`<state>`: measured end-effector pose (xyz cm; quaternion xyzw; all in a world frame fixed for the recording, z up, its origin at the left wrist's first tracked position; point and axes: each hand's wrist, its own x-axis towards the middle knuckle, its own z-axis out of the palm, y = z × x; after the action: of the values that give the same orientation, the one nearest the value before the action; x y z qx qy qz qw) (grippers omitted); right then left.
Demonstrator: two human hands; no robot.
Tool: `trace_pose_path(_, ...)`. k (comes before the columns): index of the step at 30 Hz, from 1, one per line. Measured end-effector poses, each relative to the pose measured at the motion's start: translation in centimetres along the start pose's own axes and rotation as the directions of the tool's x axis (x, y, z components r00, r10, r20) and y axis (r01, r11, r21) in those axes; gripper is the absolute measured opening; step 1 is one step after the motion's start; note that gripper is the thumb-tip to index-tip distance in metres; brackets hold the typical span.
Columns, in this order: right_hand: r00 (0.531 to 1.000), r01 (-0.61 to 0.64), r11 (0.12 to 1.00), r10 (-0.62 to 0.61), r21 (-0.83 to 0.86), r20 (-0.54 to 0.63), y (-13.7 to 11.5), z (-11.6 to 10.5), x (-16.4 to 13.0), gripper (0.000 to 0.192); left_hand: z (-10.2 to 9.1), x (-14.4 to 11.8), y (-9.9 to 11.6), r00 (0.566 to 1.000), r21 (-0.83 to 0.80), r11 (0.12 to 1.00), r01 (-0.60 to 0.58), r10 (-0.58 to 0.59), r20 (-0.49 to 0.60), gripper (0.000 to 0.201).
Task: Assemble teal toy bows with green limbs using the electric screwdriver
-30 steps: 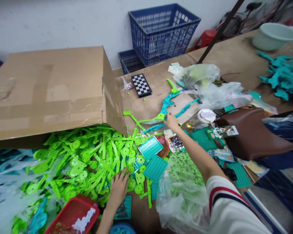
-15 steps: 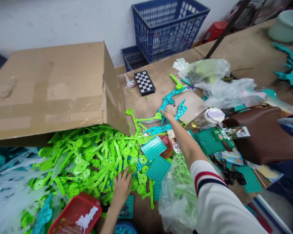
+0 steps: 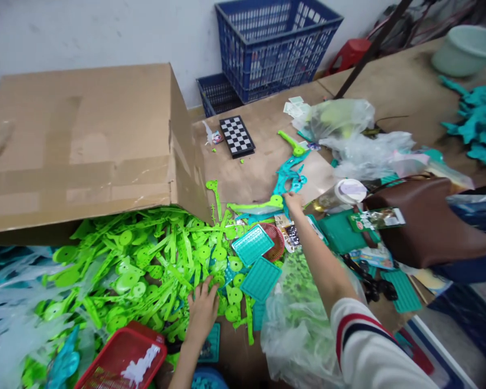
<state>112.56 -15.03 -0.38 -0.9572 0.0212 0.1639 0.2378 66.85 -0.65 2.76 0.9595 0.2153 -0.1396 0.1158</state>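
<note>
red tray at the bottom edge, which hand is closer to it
Left. The left hand rests on the green parts just above and right of the red tray; the right hand is stretched far across the table by teal pieces.

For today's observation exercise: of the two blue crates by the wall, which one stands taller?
The large blue crate on the right stands taller. The small blue crate sits low beside it, on its left, next to the cardboard box.

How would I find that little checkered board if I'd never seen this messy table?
Start at the big cardboard box lying on its side. Look just past its open right edge, toward the blue crates by the wall. The checkerboard lies flat there on bare table, the only black-and-white thing among green and teal plastic.
</note>
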Motion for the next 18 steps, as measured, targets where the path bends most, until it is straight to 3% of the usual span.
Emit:
trace_pose_path(3,0.986,-0.154,0.988,0.153,-0.018,-0.068,1.7,-0.1,-1.9,0.040,-0.1,0.1,0.1,1.000,0.019,1.000,0.005,-0.005,0.012,0.038)
trace_pose_path(5,0.978,-0.195,0.980,0.192,-0.030,-0.079,1.7,-0.3,-2.0,0.050,-0.2,0.1,0.2,1.000,0.030,1.000,0.006,-0.007,0.016,0.038)
trace_pose_path(12,0.975,-0.206,0.976,0.211,-0.069,0.073,0.9,-2.3,0.7,0.035,-0.3,0.0,0.1,1.000,0.037,0.999,0.005,-0.004,-0.030,0.035)
trace_pose_path(18,0.967,-0.237,0.970,0.230,0.049,0.109,0.7,-0.5,1.4,0.037,-0.1,-0.4,0.1,0.996,0.046,0.999,0.023,-0.019,-0.089,0.035)
